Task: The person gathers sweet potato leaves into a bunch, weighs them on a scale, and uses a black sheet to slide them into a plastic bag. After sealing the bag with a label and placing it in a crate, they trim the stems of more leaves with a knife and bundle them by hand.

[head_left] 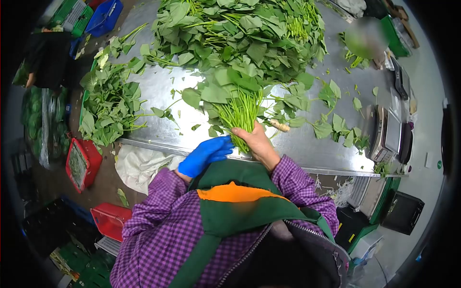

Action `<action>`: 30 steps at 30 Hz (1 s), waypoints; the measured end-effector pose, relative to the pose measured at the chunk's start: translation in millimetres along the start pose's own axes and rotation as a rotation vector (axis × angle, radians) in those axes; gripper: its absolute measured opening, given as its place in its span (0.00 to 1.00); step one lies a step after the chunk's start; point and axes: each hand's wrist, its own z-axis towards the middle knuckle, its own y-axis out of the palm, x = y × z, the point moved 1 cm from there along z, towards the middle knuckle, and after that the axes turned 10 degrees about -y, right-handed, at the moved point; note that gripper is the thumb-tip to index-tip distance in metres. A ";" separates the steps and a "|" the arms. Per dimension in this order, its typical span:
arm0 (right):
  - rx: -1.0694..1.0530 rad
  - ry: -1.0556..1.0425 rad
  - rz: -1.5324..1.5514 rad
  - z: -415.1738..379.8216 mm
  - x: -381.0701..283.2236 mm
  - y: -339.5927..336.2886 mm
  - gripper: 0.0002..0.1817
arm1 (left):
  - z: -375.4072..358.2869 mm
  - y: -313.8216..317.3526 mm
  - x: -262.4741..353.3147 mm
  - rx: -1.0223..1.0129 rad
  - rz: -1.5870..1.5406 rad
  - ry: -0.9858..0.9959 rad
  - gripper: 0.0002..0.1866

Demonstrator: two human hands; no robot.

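My right hand (259, 143), bare, is wrapped around the stems of a bunch of leafy greens (238, 111). The leaves point away from me and the stem ends toward my apron. Beside the stem ends is my left hand (207, 154) in a blue glove, its fingers stretched out and lying against the lower stems. A short tan object (279, 126), whose kind I cannot make out, lies just right of the bunch. Beyond it rises a large pile of the same greens (240, 36), on the metal table (168, 89).
A smaller heap of greens (113, 103) lies on the table's left side, with loose sprigs (336, 125) to the right. Scales (388, 134) stand at the right edge. Red crates (86, 165), a white sack (139, 165) and a blue crate (104, 18) are around the table.
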 end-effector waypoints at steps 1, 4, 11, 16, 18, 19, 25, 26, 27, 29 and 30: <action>0.004 -0.029 -0.013 -0.4 0.6 5.4 0.24 | 6.1 7.5 -1.9 0.043 -0.052 -0.004 0.24; -0.025 -0.035 -0.056 -3.2 2.8 7.3 0.27 | 31.3 4.6 -6.9 0.059 -0.109 0.023 0.23; -0.037 0.266 0.201 -11.0 2.0 -4.8 0.31 | 46.5 -16.1 -16.8 0.144 0.010 0.026 0.24; -0.091 0.282 0.203 -10.3 13.7 -16.1 0.29 | 49.1 -8.0 -6.9 0.044 -0.144 -0.021 0.25; -0.141 0.275 0.191 -12.0 18.7 -17.4 0.32 | 58.6 -4.6 -6.6 -0.108 -0.339 -0.029 0.25; -0.104 0.288 0.172 -12.8 22.7 -16.4 0.32 | 68.1 -4.2 -10.3 -0.125 -0.376 -0.035 0.24; 0.014 0.034 -0.308 -10.9 38.7 -34.6 0.30 | 82.2 8.7 -12.8 -0.142 -0.428 -0.012 0.22; -0.012 -0.127 -0.625 -12.3 36.9 -34.9 0.28 | 83.0 8.8 -14.4 -0.144 -0.425 -0.022 0.22; 0.029 -0.243 -0.898 -18.0 37.4 -32.4 0.25 | 85.0 8.3 -15.3 -0.185 -0.510 -0.043 0.22; 0.003 -0.324 -1.071 -18.0 27.0 -30.5 0.25 | 92.4 7.5 -19.8 -0.277 -0.642 -0.073 0.22; -0.033 -0.409 -1.245 -17.1 19.6 -27.4 0.26 | 99.1 4.1 -24.2 -0.278 -0.639 -0.075 0.22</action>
